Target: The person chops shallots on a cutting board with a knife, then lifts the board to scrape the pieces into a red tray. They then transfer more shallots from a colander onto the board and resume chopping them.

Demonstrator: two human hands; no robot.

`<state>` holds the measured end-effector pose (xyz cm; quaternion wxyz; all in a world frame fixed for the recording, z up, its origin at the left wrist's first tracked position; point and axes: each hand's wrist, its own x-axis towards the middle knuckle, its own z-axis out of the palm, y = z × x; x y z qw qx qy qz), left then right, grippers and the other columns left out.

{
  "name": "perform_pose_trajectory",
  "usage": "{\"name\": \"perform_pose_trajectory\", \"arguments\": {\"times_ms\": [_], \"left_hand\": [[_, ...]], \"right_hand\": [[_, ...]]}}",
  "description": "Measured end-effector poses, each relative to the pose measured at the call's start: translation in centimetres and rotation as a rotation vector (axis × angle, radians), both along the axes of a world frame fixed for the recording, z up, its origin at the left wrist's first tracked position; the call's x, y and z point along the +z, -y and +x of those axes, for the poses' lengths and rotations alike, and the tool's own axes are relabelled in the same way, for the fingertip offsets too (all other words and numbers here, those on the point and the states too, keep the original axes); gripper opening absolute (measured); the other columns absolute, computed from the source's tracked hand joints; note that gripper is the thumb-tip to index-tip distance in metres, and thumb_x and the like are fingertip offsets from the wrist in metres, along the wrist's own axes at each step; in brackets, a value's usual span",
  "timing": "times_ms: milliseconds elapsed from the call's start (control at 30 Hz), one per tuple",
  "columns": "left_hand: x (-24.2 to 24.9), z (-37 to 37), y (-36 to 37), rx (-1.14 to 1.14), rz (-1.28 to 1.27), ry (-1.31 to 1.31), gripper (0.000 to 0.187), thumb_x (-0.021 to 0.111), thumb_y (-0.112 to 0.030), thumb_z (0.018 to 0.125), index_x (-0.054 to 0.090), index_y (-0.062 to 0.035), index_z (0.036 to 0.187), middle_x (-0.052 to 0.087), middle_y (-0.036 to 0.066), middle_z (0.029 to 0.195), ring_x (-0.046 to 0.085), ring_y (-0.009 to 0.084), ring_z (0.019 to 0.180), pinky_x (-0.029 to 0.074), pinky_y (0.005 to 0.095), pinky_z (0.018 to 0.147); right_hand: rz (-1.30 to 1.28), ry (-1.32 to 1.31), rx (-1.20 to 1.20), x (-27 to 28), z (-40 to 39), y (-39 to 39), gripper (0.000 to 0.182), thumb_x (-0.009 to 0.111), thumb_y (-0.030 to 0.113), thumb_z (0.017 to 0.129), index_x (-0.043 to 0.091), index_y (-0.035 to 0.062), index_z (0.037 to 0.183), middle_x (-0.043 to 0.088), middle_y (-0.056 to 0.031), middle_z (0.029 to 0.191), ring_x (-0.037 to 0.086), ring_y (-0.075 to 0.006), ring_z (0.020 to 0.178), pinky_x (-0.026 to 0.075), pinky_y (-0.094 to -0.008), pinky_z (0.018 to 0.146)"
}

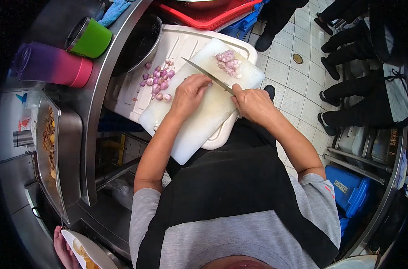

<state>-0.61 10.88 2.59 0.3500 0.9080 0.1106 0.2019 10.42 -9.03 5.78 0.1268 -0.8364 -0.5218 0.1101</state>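
Note:
My right hand (pixel 253 104) is closed around the handle of a kitchen knife (pixel 218 82), whose blade points away to the upper left over the white cutting board (pixel 184 139). Beside the blade, my left hand (pixel 189 95) is closed with its fingers curled in toward the knife; what they hold, if anything, is hidden. A pile of peeled shallots (pixel 228 63) lies at the board's far right end. To the left of my left hand, unpeeled purple shallots (pixel 157 82) lie on the white plastic lid (pixel 175 39) beneath the board.
A dark bowl (pixel 145 49) stands at the lid's left. A red basket (pixel 204 21) is beyond it. On the steel counter are a green cup (pixel 93 40), a purple-pink tumbler (pixel 62 67) and a food pan (pixel 71 148). Other people's legs (pixel 356 80) are at right; another person's hand (pixel 65 249) is lower left.

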Motion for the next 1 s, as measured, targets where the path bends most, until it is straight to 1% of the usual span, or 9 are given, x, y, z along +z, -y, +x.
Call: {"name": "perform_pose_trajectory", "arguments": {"times_ms": [67,267,400,467,700,800,900,967,1000], "left_hand": [[-0.3,0.3,0.0,-0.103,0.18,0.075,0.019,0.071,0.001,0.08,0.07,-0.0024,0.098,0.07,0.011,0.1,0.068,0.0279,0.09,0.054,0.0353,0.08],[-1.2,0.8,0.2,-0.053,0.224,0.113,0.017,0.071,0.001,0.078,0.071,-0.0028,0.094,0.071,0.01,0.096,0.068,0.028,0.089,0.054,0.0359,0.079],[-1.6,0.7,0.3,-0.022,0.235,0.139,0.015,0.072,0.001,0.077,0.071,-0.0027,0.091,0.071,0.01,0.096,0.068,0.0274,0.088,0.054,0.0361,0.078],[-1.4,0.6,0.4,-0.009,0.237,0.143,0.014,0.073,0.0,0.077,0.072,-0.0029,0.091,0.072,0.01,0.095,0.068,0.0273,0.087,0.054,0.036,0.077],[-1.9,0.5,0.3,0.02,0.226,0.197,0.01,0.07,0.0,0.076,0.071,-0.0045,0.085,0.07,0.007,0.09,0.066,0.0263,0.085,0.053,0.0371,0.075],[-1.9,0.5,0.3,0.008,0.225,0.2,0.01,0.071,-0.001,0.076,0.07,-0.0047,0.086,0.07,0.007,0.09,0.066,0.0265,0.085,0.053,0.0371,0.076],[-1.7,0.3,0.3,-0.004,0.238,0.175,0.014,0.072,0.001,0.075,0.07,-0.0038,0.088,0.072,0.009,0.093,0.068,0.0266,0.086,0.054,0.036,0.077],[-1.7,0.4,0.3,0.004,0.242,0.168,0.015,0.072,0.002,0.075,0.07,-0.0043,0.088,0.072,0.008,0.092,0.068,0.0269,0.086,0.054,0.0361,0.077],[-1.6,0.5,0.4,0.004,0.237,0.169,0.015,0.072,0.002,0.075,0.07,-0.0043,0.088,0.072,0.008,0.092,0.068,0.0269,0.086,0.054,0.0361,0.077]], "right_hand": [[-0.022,-0.023,0.002,0.3,0.0,-0.3,0.021,0.055,0.021,0.093,0.051,0.0002,0.098,0.067,-0.0221,0.071,0.069,-0.0402,0.07,0.054,-0.051,0.062],[-0.141,0.014,0.057,2.6,0.2,-0.9,0.018,0.049,0.017,0.094,0.052,-0.0008,0.098,0.068,-0.0218,0.072,0.07,-0.039,0.071,0.055,-0.0505,0.061],[-0.16,-0.027,0.047,1.4,0.3,-1.4,0.017,0.049,0.014,0.092,0.052,-0.0016,0.099,0.069,-0.022,0.074,0.07,-0.0387,0.072,0.055,-0.0499,0.062],[-0.027,-0.001,0.059,-0.1,0.3,-2.1,0.025,0.052,0.023,0.097,0.048,-0.0011,0.1,0.067,-0.0205,0.069,0.068,-0.0388,0.069,0.053,-0.0496,0.059],[-0.187,0.02,0.105,2.8,0.6,-2.4,0.026,0.052,0.024,0.096,0.048,-0.0016,0.098,0.066,-0.0219,0.069,0.068,-0.0391,0.069,0.053,-0.0504,0.06],[-0.123,-0.01,0.066,0.9,0.4,-2.6,0.026,0.052,0.024,0.096,0.048,-0.0019,0.099,0.067,-0.0221,0.071,0.068,-0.0395,0.069,0.053,-0.0508,0.061],[-0.076,-0.044,0.057,1.1,0.5,-3.1,0.026,0.052,0.024,0.097,0.048,-0.0016,0.1,0.067,-0.022,0.072,0.068,-0.0401,0.07,0.053,-0.0509,0.061],[-0.226,-0.05,0.07,3.5,0.3,-2.9,0.02,0.049,0.016,0.094,0.051,-0.003,0.1,0.069,-0.0237,0.078,0.07,-0.0397,0.077,0.055,-0.0494,0.066],[-0.231,-0.049,0.069,3.6,0.2,-2.7,0.02,0.049,0.016,0.094,0.051,-0.003,0.1,0.069,-0.0237,0.078,0.07,-0.0397,0.077,0.055,-0.0494,0.066]]}}
